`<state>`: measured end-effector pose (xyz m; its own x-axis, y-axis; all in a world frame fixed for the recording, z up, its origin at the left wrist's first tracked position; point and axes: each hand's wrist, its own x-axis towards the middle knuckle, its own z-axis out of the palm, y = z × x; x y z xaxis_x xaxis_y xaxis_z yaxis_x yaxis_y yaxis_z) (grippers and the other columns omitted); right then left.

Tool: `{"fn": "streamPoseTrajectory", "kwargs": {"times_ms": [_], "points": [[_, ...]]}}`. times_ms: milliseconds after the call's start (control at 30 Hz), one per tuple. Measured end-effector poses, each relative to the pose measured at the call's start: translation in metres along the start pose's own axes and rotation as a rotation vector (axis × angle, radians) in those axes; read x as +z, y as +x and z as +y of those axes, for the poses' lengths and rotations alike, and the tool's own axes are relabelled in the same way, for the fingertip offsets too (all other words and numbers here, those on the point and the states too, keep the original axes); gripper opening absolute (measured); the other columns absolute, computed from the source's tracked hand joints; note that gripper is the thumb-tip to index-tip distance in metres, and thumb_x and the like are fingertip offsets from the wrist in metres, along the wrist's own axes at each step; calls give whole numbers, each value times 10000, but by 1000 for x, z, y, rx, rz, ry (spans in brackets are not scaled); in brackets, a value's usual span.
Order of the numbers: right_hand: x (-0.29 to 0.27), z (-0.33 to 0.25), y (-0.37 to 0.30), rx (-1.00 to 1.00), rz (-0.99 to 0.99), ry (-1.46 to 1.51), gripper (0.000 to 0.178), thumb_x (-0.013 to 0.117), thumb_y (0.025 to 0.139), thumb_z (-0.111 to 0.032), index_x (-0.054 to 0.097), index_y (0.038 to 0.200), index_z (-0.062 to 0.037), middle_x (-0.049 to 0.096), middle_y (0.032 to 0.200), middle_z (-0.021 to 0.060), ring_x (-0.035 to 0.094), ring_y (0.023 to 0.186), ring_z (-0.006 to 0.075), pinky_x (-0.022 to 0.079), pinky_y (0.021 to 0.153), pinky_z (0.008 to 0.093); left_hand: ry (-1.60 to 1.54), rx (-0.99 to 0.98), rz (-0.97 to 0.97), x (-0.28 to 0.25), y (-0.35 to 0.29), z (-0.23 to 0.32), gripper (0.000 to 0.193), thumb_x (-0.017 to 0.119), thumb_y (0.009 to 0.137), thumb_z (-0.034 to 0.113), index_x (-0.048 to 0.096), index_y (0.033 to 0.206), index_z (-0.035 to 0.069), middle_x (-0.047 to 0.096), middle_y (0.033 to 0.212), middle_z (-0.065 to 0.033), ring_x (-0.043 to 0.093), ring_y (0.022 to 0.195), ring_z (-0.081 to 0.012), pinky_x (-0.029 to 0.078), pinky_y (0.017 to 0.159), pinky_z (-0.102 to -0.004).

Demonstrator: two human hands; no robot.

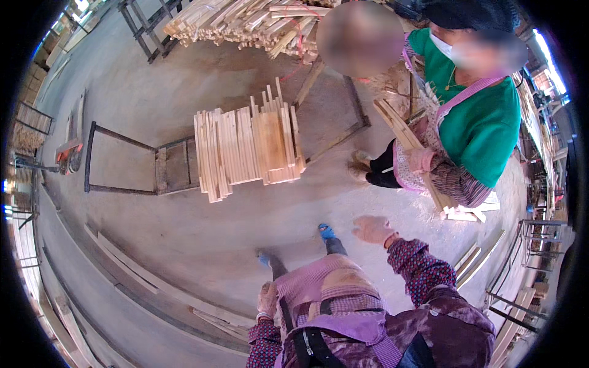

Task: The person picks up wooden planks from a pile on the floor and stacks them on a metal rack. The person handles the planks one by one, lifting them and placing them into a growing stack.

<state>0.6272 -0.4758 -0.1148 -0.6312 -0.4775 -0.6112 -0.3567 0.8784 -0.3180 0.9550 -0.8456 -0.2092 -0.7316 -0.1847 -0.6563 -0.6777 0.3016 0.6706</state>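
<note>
My right hand (373,230), in a pale glove, reaches forward over the floor with its fingers extended and nothing in them. Down by my apron (334,285), my left hand (267,299), also gloved, hangs with loosely bent fingers and holds nothing I can see. In front of me a stack of wooden strips (239,147) lies on a dark metal frame cart (123,138). At right a co-worker in a green top (485,122) holds a bundle of long wooden strips (399,126) under one arm, with a gloved hand (421,161) around it.
A large pile of wooden strips (245,27) is at the back. Long boards (159,282) lie on the floor at left. More strips (478,264) and metal racks (521,276) stand to the right. An orange tool or trolley (69,153) is at far left.
</note>
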Motion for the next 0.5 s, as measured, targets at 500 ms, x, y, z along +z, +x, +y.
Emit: {"fn": "streamPoseTrajectory", "kwargs": {"times_ms": [500], "points": [[87,-195,59,139,-261,233,504,458,925,-476,676,1116,-64,645,1140,231,602,1087,416,468,921,493,-685,-71,299,-256,40,-166,201,541,954,296,588,1099,164,608,1019,-11,608,910,-194,502,726,-360]]}}
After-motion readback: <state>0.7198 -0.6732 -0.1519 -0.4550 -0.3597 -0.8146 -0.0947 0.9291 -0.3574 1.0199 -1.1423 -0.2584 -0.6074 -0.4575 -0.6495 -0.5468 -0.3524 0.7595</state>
